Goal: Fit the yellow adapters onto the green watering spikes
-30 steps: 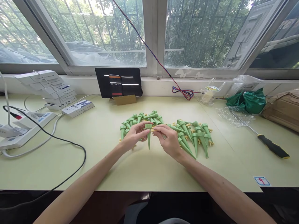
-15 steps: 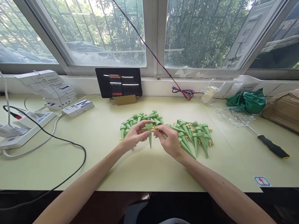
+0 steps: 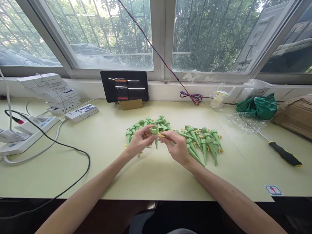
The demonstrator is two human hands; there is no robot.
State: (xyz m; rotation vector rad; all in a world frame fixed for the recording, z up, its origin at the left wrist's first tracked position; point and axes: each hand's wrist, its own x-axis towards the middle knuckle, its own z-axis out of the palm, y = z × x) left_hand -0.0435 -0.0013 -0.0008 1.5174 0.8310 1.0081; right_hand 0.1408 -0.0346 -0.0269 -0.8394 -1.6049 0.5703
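My left hand is closed around the cap end of a green plant watering spike, its point down and its round opening turned partly toward me. A small yellow valve is pinched in the fingertips of my right hand, close beside the spike's cap. Whether the valve touches the spike I cannot tell. Behind my hands lies a pile of green spikes, partly hidden by my fingers. Another pile of spikes, several with yellow valves showing, lies just right of my right hand.
A tablet showing a timer leans on a cardboard stand at the back. Left are stacked white boxes, a power strip and a black cable. A screwdriver, green bag and brown package lie right.
The spike in my left hand has tipped, so its opening now faces me more and its point sits slightly higher. The yellow valve has turned a little in my right fingertips.
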